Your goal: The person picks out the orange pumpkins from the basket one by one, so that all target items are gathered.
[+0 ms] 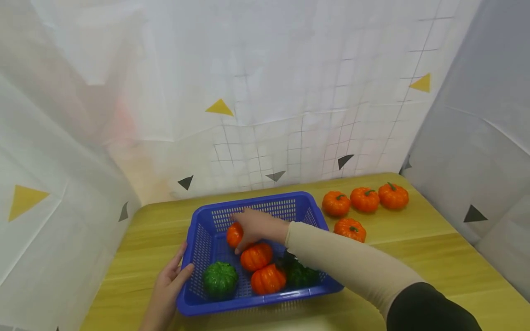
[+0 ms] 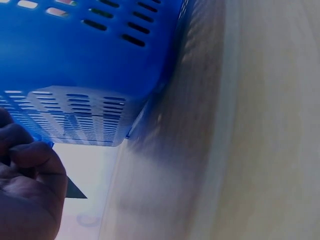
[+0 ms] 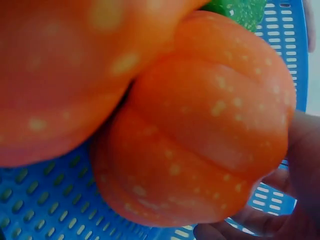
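Note:
A blue plastic basket (image 1: 223, 303) with slotted walls stands on the table. Inside it my right hand (image 1: 257, 225) grips a small orange pumpkin (image 1: 234, 235) near the back left; the right wrist view shows this pumpkin (image 3: 200, 125) with fingers (image 3: 265, 220) curled along its side. Two more orange pumpkins, one in the middle (image 1: 256, 256) and one nearer the front (image 1: 268, 279), lie beside it. A green pumpkin (image 1: 220, 280) sits at the front left, and a darker green one (image 1: 301, 275) is partly hidden under my right forearm. My left hand (image 1: 169, 280) holds the basket's left rim.
Several orange pumpkins stand on the wooden table (image 1: 414, 257) right of the basket: three in a back row, (image 1: 336, 204) the nearest of these, and one in front (image 1: 350, 229), partly covered by the sleeve. White sheeting (image 1: 165, 115) with coloured triangles encloses the table's back and sides.

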The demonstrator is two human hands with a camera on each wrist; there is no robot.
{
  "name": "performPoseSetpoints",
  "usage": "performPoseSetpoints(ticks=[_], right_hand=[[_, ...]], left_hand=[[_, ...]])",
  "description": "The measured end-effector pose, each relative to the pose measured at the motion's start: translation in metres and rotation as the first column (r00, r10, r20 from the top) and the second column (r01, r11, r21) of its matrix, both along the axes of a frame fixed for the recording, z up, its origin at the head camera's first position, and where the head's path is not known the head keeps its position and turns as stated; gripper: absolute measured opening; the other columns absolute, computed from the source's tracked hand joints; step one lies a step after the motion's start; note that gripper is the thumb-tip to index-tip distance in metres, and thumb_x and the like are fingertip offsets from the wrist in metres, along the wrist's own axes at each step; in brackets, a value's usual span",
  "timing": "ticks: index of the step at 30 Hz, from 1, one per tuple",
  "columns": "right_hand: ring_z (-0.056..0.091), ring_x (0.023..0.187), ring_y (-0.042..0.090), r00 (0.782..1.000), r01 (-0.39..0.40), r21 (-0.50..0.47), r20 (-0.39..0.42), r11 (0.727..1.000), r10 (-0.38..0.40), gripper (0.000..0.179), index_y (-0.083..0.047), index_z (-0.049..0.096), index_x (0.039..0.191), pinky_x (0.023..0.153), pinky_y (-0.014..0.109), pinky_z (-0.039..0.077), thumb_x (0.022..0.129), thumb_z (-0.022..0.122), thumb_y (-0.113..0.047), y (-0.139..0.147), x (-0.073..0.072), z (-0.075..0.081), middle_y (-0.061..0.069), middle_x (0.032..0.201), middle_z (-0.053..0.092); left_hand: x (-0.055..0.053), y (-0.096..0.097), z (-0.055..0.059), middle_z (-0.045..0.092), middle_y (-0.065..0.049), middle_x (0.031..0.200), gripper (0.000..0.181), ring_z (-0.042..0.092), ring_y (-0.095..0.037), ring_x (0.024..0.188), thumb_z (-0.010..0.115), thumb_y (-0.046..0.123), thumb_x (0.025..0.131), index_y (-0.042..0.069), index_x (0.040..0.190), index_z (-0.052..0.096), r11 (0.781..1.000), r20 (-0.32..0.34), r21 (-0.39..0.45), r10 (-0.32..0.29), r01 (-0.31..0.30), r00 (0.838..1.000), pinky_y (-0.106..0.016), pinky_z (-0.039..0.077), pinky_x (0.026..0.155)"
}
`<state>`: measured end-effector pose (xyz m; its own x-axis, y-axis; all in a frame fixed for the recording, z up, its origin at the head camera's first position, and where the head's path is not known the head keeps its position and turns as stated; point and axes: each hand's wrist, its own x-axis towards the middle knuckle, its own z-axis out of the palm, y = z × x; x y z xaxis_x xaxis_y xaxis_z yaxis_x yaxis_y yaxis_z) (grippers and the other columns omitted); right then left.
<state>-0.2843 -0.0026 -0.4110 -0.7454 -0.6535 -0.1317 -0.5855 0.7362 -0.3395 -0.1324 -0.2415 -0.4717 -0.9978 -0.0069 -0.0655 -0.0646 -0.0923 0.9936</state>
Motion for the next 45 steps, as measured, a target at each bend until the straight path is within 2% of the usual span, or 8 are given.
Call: performPoseSetpoints(ticks=[4, 15, 19, 25, 28, 35, 39, 45], right_hand=[[0.057, 0.103, 0.017, 1.000, -0.017, -0.007, -0.010, 1.000, 0.017, 0.072, -0.015, 0.062, 0.131, 0.088, 0.033, 0.052, 0.070, 0.088, -0.043, 0.002, 0.002, 0.000, -0.001, 0.112, 0.064], [0.056, 0.098, 0.015, 0.999, -0.031, -0.088, 0.023, 0.996, 0.034, 0.071, -0.018, 0.059, 0.133, 0.083, 0.029, 0.053, 0.073, 0.084, -0.046, 0.010, -0.004, 0.004, -0.002, 0.110, 0.062], [0.056, 0.096, 0.014, 0.999, -0.022, -0.145, 0.028, 0.989, 0.026, 0.074, -0.017, 0.053, 0.134, 0.080, 0.027, 0.053, 0.073, 0.084, -0.045, 0.015, -0.003, 0.012, 0.002, 0.111, 0.059], [0.057, 0.099, 0.017, 0.997, 0.018, -0.210, 0.077, 0.977, -0.002, 0.084, -0.022, 0.045, 0.147, 0.078, 0.029, 0.054, 0.075, 0.081, -0.046, 0.028, 0.004, 0.024, 0.012, 0.129, 0.049], [0.057, 0.100, 0.016, 0.996, 0.008, -0.249, 0.085, 0.968, 0.013, 0.084, -0.022, 0.045, 0.148, 0.077, 0.029, 0.054, 0.076, 0.080, -0.046, 0.038, 0.007, 0.031, 0.008, 0.128, 0.051], [0.062, 0.096, 0.012, 0.983, 0.011, -0.461, 0.166, 0.887, 0.074, 0.081, -0.018, 0.042, 0.148, 0.079, 0.027, 0.056, 0.079, 0.083, -0.032, 0.072, 0.009, 0.042, -0.005, 0.115, 0.059], [0.062, 0.100, 0.013, 0.983, 0.079, -0.501, 0.181, 0.862, 0.015, 0.082, -0.022, 0.042, 0.148, 0.082, 0.026, 0.057, 0.078, 0.084, -0.032, 0.096, 0.014, 0.044, -0.004, 0.121, 0.058], [0.056, 0.120, 0.025, 0.966, 0.194, -0.579, 0.254, 0.792, -0.050, 0.085, -0.027, 0.039, 0.147, 0.089, 0.034, 0.057, 0.076, 0.086, -0.035, 0.132, 0.024, 0.049, 0.003, 0.138, 0.049]], left_hand=[[0.000, -0.001, -0.001, 0.048, -0.027, 0.141, 0.065, 0.063, -0.033, 0.112, 0.058, 0.024, 0.101, 0.023, 0.158, 0.027, 1.000, 0.029, -0.012, 0.009, -0.009, 1.000, -0.050, 0.057, 0.084], [-0.001, -0.001, 0.000, 0.051, -0.028, 0.139, 0.066, 0.064, -0.034, 0.109, 0.060, 0.026, 0.100, 0.026, 0.157, 0.028, 0.999, 0.060, -0.024, 0.031, -0.030, 0.998, -0.051, 0.057, 0.082], [0.000, 0.001, 0.002, 0.050, -0.026, 0.140, 0.067, 0.064, -0.033, 0.111, 0.061, 0.029, 0.099, 0.027, 0.157, 0.028, 0.999, 0.080, -0.026, 0.042, -0.040, 0.996, -0.050, 0.057, 0.083], [0.000, 0.001, 0.004, 0.048, -0.023, 0.144, 0.069, 0.062, -0.032, 0.115, 0.061, 0.031, 0.099, 0.027, 0.158, 0.027, 0.998, 0.086, -0.049, 0.051, -0.046, 0.995, -0.049, 0.057, 0.086], [0.000, 0.001, 0.004, 0.048, -0.021, 0.145, 0.069, 0.061, -0.032, 0.117, 0.061, 0.031, 0.099, 0.027, 0.158, 0.026, 0.998, 0.086, -0.042, 0.042, -0.039, 0.995, -0.049, 0.056, 0.086], [0.000, 0.001, 0.002, 0.049, -0.024, 0.143, 0.067, 0.062, -0.031, 0.115, 0.059, 0.028, 0.100, 0.025, 0.158, 0.026, 0.999, 0.052, -0.032, 0.028, -0.026, 0.998, -0.048, 0.057, 0.085], [0.002, 0.001, 0.001, 0.049, -0.028, 0.141, 0.064, 0.064, -0.031, 0.112, 0.057, 0.024, 0.102, 0.023, 0.158, 0.026, 0.999, 0.024, -0.031, 0.018, -0.017, 1.000, -0.048, 0.057, 0.084], [0.002, 0.001, 0.001, 0.047, -0.026, 0.143, 0.065, 0.063, -0.029, 0.113, 0.058, 0.025, 0.101, 0.025, 0.158, 0.026, 1.000, 0.033, -0.022, 0.016, -0.015, 0.999, -0.049, 0.057, 0.085]])
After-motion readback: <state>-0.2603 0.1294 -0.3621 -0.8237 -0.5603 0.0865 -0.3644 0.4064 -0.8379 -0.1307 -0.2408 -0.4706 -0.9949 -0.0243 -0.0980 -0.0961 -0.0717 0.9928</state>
